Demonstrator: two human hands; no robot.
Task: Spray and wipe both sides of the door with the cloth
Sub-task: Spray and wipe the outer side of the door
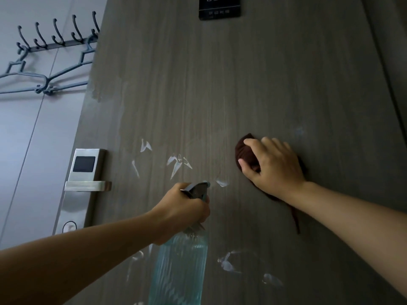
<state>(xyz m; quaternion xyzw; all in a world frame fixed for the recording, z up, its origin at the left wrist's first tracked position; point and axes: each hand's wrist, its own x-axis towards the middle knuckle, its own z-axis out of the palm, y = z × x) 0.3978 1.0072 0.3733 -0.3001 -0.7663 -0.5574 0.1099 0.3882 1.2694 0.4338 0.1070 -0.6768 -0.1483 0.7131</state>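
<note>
The door [220, 84] fills most of the view, a grey-brown wood-grain face; its left edge runs down beside a pale wall [33, 150]. The right hand [273, 166] presses a dark brown cloth [245, 150] flat against the door, right of the middle; the fingers are curled over the bunched cloth and the thumb hooks round its lower left side, so the hand grips it; a strip of the cloth hangs below the wrist. The left hand [185, 208] is wrapped round the neck of a spray bottle [182, 265], low on the door near its middle; the fingers close about the grey trigger head (whether the trigger is squeezed I cannot tell), and the nozzle points at the door; the bottle's clear ribbed body holds pale blue liquid and runs down to the bottom edge of the view.

White streaks of foam [176, 164] lie on the door between the two hands and above the nozzle; more patches sit lower, to the right of the bottle. Near the door's left edge sits a metal card lock [86, 166] with a lever handle [88, 186] under it; at the door's top edge hangs a dark number plate [219, 9]. On the wall, a row of hooks [57, 36] carries wire hangers [28, 82].
</note>
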